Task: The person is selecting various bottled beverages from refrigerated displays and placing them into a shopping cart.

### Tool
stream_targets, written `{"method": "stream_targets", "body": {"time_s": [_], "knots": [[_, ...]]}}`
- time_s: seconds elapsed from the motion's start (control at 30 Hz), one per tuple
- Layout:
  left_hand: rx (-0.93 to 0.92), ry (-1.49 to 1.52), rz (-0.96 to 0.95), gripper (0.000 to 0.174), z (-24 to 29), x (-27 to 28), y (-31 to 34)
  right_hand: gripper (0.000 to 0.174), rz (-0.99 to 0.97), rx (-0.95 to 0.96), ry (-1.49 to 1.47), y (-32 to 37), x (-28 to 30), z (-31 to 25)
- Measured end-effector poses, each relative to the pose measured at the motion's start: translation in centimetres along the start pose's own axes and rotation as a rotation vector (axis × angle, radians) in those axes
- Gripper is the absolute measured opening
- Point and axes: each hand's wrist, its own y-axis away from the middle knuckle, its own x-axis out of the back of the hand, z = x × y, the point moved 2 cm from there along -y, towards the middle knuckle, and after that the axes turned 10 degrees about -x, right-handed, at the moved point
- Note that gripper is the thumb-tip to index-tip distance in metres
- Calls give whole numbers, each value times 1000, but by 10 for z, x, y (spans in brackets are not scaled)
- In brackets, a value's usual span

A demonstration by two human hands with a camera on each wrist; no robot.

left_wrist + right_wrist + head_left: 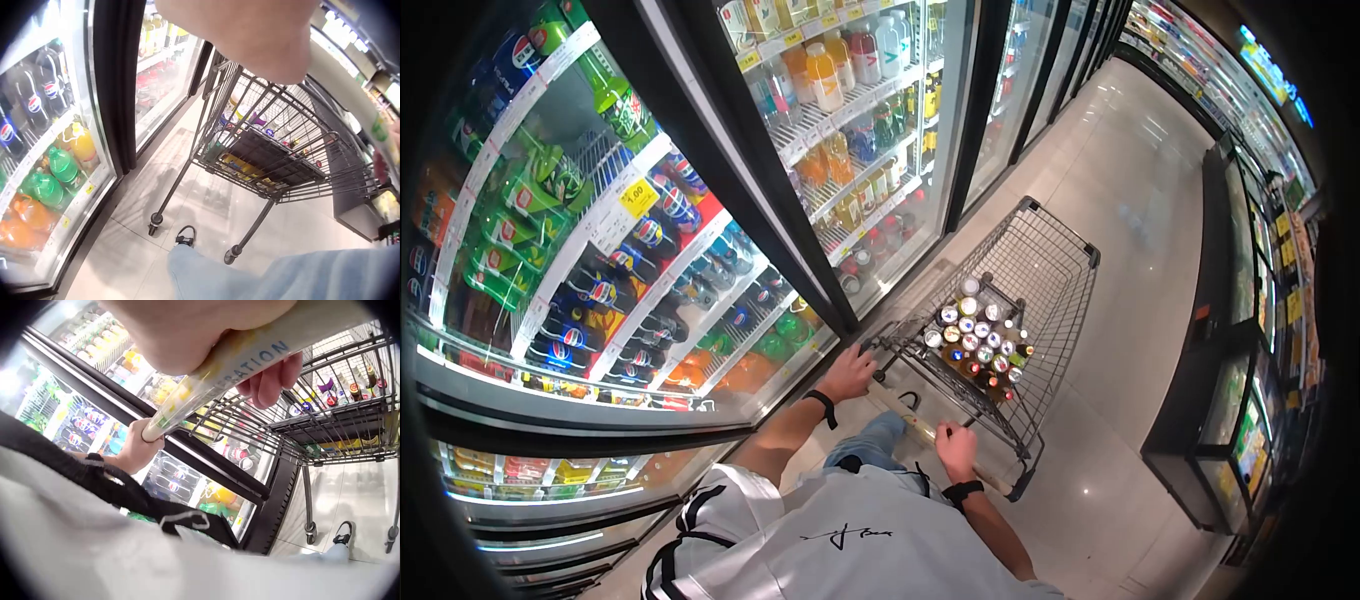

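A shopping cart [1055,290] of dark wire mesh stands in front of the person. Its thick pale handle [187,394] has yellow patches and printed blue letters. My left hand [848,372] grips the handle near its left end, close beside the cooler doors. Farther along the same bar, my right hand [956,450] curls its fingers round it, seen close up in the right wrist view. Many capped bottles [972,328] stand packed together in the near part of the cart, some with white tops and some with red ones. Both wrists wear black bands.
Glass-door coolers [119,81] full of soda and juice bottles line the left side. On the right runs a low black display case [1190,440]. Between them, the shiny tile floor [1120,200] stretches ahead. One shoe [185,236] shows behind the cart's wheels.
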Motion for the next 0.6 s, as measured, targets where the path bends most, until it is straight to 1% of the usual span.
{"method": "stream_targets", "body": {"time_s": [0.03,0.07,0.13,0.2,0.27,0.3,0.33,0.37,0.4,0.47,0.5,0.6], "knots": [[15,34,-31,44,-5,-1,-14,30,-27,-30,26,-14,3,0],[-2,19,2,47,-11,-1,-25,30,-26,-25,28,-27,5,0],[-8,35,47,49,-24,-5,-49,30,-84,-79,112,-57,9,1],[-24,33,72,49,-39,-12,-73,28,-50,-55,109,-83,11,2],[-38,32,89,48,-51,-16,-98,27,44,-30,153,-112,13,5],[-33,56,86,46,-59,-19,-113,27,84,15,147,-125,15,6],[-28,80,83,44,-64,-20,-127,27,77,14,150,-136,18,10],[-9,102,99,38,-65,-21,-139,27,94,30,157,-147,24,12],[-8,99,99,38,-68,-24,-152,26,119,49,159,-161,28,11],[39,100,48,33,-74,-29,-180,26,120,52,175,-187,39,11],[16,88,91,30,-77,-25,-193,26,120,55,192,-200,43,13],[16,58,129,28,-82,-27,-235,26,139,21,262,-241,57,27]]}}
